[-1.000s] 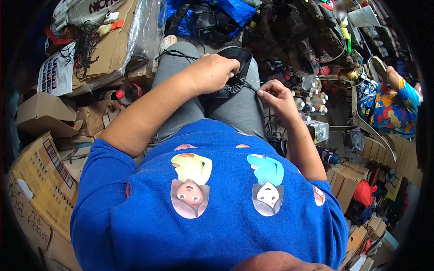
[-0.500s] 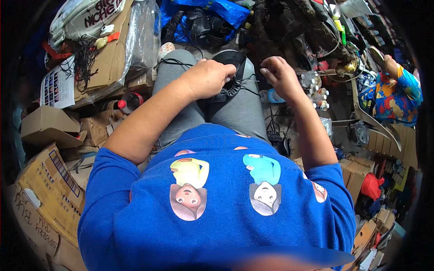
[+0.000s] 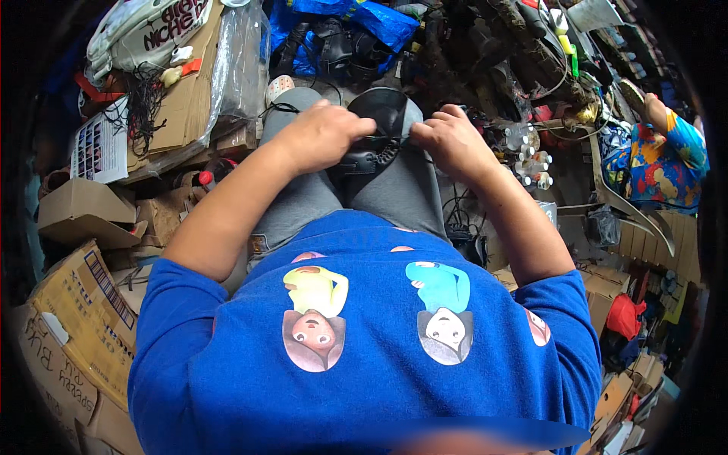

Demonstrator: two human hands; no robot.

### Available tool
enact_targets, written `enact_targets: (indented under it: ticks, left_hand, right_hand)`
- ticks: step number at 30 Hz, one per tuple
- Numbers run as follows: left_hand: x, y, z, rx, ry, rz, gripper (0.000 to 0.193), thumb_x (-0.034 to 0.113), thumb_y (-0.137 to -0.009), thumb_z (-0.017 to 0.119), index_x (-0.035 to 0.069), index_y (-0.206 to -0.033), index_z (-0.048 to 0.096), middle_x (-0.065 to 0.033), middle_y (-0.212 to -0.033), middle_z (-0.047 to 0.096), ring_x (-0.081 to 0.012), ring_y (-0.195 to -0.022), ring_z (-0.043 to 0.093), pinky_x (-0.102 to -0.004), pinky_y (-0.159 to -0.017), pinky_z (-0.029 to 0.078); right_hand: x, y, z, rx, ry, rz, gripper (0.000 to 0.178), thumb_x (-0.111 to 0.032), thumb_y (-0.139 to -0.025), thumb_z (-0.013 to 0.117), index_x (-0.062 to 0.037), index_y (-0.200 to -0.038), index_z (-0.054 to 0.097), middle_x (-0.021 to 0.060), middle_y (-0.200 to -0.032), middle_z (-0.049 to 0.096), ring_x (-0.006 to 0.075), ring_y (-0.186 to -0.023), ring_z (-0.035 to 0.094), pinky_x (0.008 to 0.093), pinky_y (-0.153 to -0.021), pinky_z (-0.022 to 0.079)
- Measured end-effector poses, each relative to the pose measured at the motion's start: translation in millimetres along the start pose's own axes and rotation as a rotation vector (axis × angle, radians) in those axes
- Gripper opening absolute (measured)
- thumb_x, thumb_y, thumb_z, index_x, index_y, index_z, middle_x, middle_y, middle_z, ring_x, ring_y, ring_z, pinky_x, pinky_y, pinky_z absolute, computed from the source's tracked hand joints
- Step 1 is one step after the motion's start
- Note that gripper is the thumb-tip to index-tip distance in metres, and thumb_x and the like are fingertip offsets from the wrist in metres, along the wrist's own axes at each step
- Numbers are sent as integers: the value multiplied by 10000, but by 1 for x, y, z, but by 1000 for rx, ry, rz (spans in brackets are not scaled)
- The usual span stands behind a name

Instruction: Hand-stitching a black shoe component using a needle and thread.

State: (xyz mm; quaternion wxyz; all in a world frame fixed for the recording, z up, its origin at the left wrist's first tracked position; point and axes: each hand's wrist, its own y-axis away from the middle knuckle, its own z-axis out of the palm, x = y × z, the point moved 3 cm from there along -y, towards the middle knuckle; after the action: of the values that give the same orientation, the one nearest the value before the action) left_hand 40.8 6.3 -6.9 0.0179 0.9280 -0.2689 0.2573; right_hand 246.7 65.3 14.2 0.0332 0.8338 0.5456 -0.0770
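Observation:
A black shoe [image 3: 375, 108] lies across my thighs, its rounded front pointing away from me and a row of eyelets or stitched loops along its side. My left hand [image 3: 326, 133] is closed, thumb and fingers pressed together at the left edge of the shoe. Opposite it, my right hand [image 3: 453, 142] pinches at the shoe's right edge with curled fingers. What lies between the right fingertips is too small to make out. Thin black cord [image 3: 284, 108] runs over my left knee.
Flattened cardboard [image 3: 186, 114] and a cardboard box [image 3: 83, 212] crowd the left side. Plastic bottles [image 3: 531, 159] stand beyond my right forearm. Black footwear lies on a blue sheet [image 3: 387, 24] ahead. Another person's colourful sleeve [image 3: 686, 144] shows at far right.
My right hand has come in from the right, and its open fingers have closed at the shoe's edge. My left hand has shifted slightly left. Less of the cord beside the shoe shows.

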Motion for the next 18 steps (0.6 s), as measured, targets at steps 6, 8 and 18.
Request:
enact_targets:
  ticks: [6, 8, 18]
  left_hand:
    - [-58, 98, -65, 181, 67, -424, 89, 81, -837, 565, 57, -913, 605, -36, -784, 608, -168, -759, 578, -319, -732, 437]
    - [-49, 99, -86, 309, 585, -529, 98, 113, -886, 579, 22, -898, 614, 29, -817, 564, -69, -764, 496, -220, -705, 401]
    - [68, 24, -56, -177, 810, -155, 133, 148, -881, 595, 20, -916, 583, -107, -809, 626, -193, -811, 620, -340, -719, 491]
  right_hand:
    - [62, 68, 15, 103, -415, 518, 88, -159, -794, 640, -78, -815, 610, 16, -700, 585, 154, -678, 548, 288, -717, 430]
    - [72, 65, 14, 285, -1083, 655, 203, -250, -847, 678, -58, -906, 656, -49, -759, 581, 44, -672, 486, 207, -609, 404]
    - [-33, -12, -14, 60, -912, 217, 166, -196, -936, 544, -36, -976, 566, 41, -846, 581, 138, -815, 558, 294, -728, 456]
